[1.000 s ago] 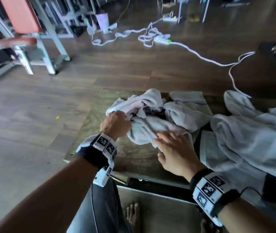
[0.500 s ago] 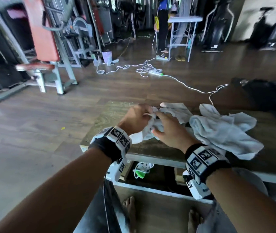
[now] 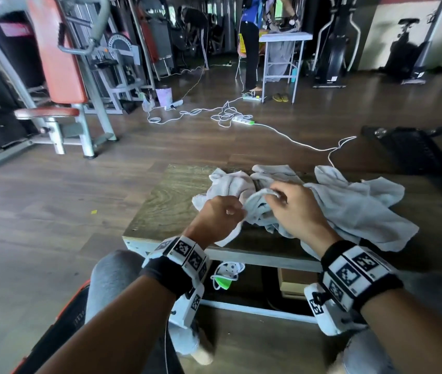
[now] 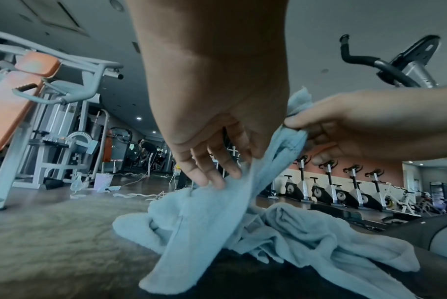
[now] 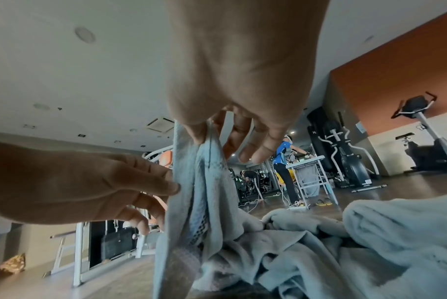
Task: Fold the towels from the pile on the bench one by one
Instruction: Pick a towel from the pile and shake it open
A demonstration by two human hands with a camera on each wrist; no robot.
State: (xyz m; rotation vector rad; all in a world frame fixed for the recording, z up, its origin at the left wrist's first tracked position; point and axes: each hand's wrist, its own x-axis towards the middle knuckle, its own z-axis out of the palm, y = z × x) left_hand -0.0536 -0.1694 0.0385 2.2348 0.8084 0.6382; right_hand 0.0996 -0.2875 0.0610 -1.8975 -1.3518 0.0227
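A pale blue terry towel (image 4: 212, 218) hangs bunched between two hands above a dark bench top (image 4: 51, 238). The left hand (image 4: 212, 113) pinches its edge, fingers pointing down; the right hand (image 4: 365, 125) grips the raised corner. Beyond the towel stands a row of white exercise bikes (image 4: 340, 190).

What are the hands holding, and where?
Both the left hand and the right hand pinch one towel along its bunched top edge, lifted off the bench.

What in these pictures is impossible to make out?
- How many towels the pile holds: head view, they overlap.
- Left hand fingertips: head view, curled behind the lifted towel.
- Right hand forefinger: right wrist view, behind cloth.
- Bench right end: cut off by the frame edge.
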